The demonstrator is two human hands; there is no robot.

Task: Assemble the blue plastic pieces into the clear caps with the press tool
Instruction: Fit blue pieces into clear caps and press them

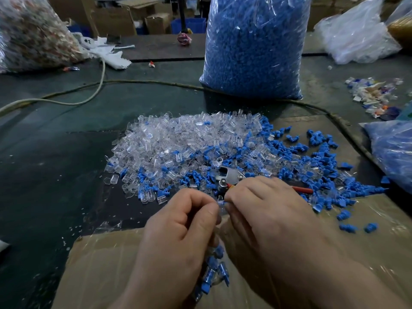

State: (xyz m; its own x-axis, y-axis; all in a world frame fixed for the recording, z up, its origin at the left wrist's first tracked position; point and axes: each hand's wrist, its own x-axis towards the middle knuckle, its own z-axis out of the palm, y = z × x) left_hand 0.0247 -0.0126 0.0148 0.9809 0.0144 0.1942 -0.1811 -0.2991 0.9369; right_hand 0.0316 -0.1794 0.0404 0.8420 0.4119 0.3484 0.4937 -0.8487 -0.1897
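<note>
A heap of clear caps (178,139) lies in the middle of the table, with loose blue plastic pieces (321,157) scattered to its right and front. My left hand (185,221) and my right hand (260,208) meet just in front of the heap, fingers curled, pinching a small clear cap (220,200) between them. Behind my right hand lies the metal press tool (229,177) with a red handle (301,189). Several assembled blue-and-clear pieces (214,270) lie below my hands on a cardboard box.
A tall clear bag of blue pieces (254,47) stands behind the heap. The cardboard box (100,264) fills the near edge. A cable (66,101) crosses the dark table. More plastic bags (356,34) sit at right and back left, scrap pieces (374,94) at right.
</note>
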